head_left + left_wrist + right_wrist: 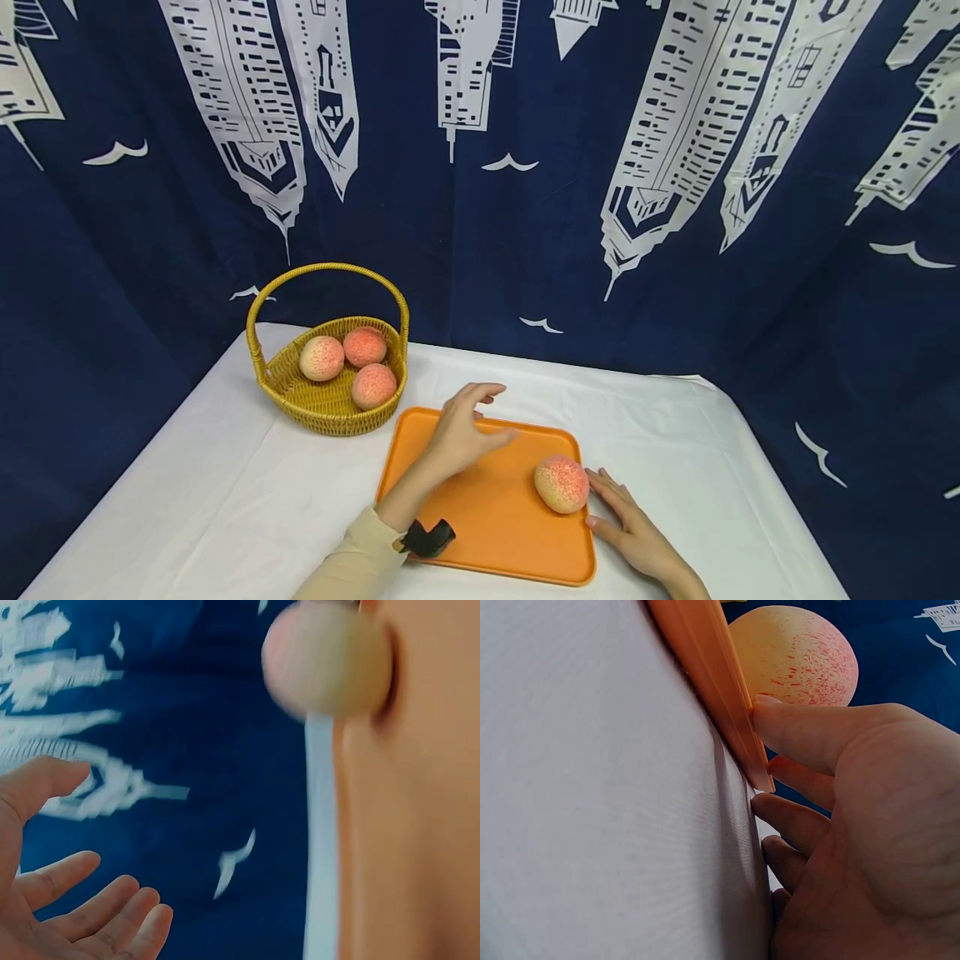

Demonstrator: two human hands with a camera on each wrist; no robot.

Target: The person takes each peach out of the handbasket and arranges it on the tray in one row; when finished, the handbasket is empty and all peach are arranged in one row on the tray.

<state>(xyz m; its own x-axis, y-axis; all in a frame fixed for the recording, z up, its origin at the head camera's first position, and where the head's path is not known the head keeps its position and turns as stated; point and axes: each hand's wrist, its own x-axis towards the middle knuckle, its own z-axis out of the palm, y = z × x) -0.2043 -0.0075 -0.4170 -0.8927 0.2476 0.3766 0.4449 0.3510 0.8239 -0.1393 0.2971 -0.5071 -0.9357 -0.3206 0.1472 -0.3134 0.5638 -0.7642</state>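
A peach (562,484) with speckled pink and yellow skin sits on the right side of an orange tray (495,533). My left hand (461,433) hovers over the tray's left and back part, its fingers spread and nothing between them. In the left wrist view that hand (82,900) shows thumb and fingers well apart, with the peach (330,660) off to the upper right. Beside the tray's right edge is my right hand (633,529); its thumb and fingertips are right at the rim, as the right wrist view of the hand (855,810) shows.
A yellow woven basket (330,425) with a tall handle stands at the back left, with several peaches (322,358) in it. White cloth (225,483) covers the table. Behind hangs a dark blue curtain (420,233) with white building prints. A black strap (427,540) is at my left wrist.
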